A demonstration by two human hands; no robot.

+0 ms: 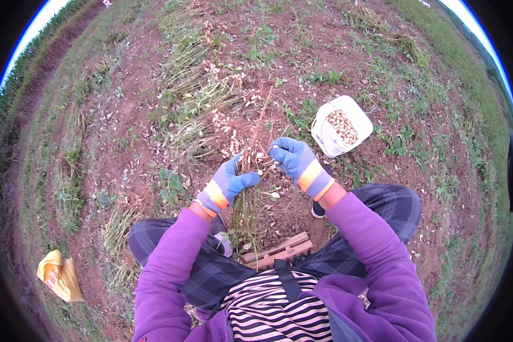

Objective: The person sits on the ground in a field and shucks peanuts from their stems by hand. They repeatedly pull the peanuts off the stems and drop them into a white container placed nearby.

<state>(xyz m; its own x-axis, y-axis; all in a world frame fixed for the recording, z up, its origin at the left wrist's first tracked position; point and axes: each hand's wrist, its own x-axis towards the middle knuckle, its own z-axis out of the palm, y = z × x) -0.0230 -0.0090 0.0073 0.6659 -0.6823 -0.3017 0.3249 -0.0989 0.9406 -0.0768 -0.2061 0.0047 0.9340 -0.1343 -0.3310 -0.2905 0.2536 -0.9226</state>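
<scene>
My left hand (227, 183), in a blue and grey work glove, grips a pulled-up peanut plant (244, 213) around its stems. Its roots point away from me and its leafy tops hang down between my knees. Pale peanut pods (260, 159) cling to the root end, between my two hands. My right hand (295, 161), gloved alike, has its fingers pinched at the edge of these roots, with a pale pod partly showing at the fingertips. Beyond my right hand stands a white plastic bucket (363, 115), partly filled with loose peanuts (343, 127).
A row of uprooted peanut plants (196, 102) lies ahead and to the left, pods showing at their roots. A low wooden stool (278, 252) is beneath me. Far left, a yellow sack (60, 278) bearing print lies on the soil. Small weeds (399, 141) grow right of the bucket.
</scene>
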